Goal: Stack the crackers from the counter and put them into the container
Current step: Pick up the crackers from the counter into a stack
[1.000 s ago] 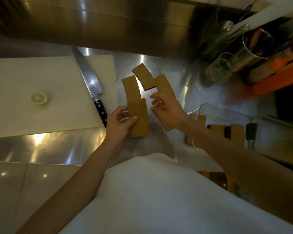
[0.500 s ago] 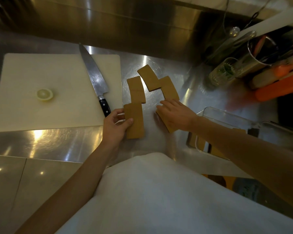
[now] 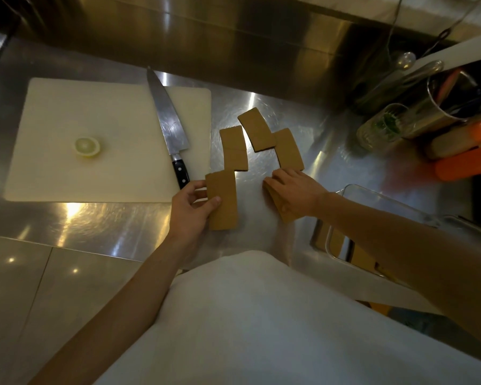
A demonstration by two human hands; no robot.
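Several flat brown rectangular crackers lie on the steel counter [image 3: 117,223]. My left hand [image 3: 190,208] pinches the left edge of the nearest cracker [image 3: 224,201], thumb on top. Beyond it lies a second cracker [image 3: 233,148]. My right hand [image 3: 295,191] presses flat on another cracker [image 3: 285,213], mostly hidden under the palm. Two more crackers, one [image 3: 256,133] overlapping the other [image 3: 288,150], lie further back. The clear container [image 3: 378,197] sits at the right, partly behind my right forearm, with crackers [image 3: 358,255] standing inside.
A white cutting board [image 3: 67,162] on the left holds a lemon half [image 3: 87,146] and a large knife [image 3: 168,129] with a black handle. At the back right stand a glass jar [image 3: 381,129], a metal utensil cup [image 3: 453,98] and orange items [image 3: 467,165].
My right hand came down from above the crackers and now lies flat on one by the container. My left hand kept its hold on the near cracker. The camera view shifted slightly.
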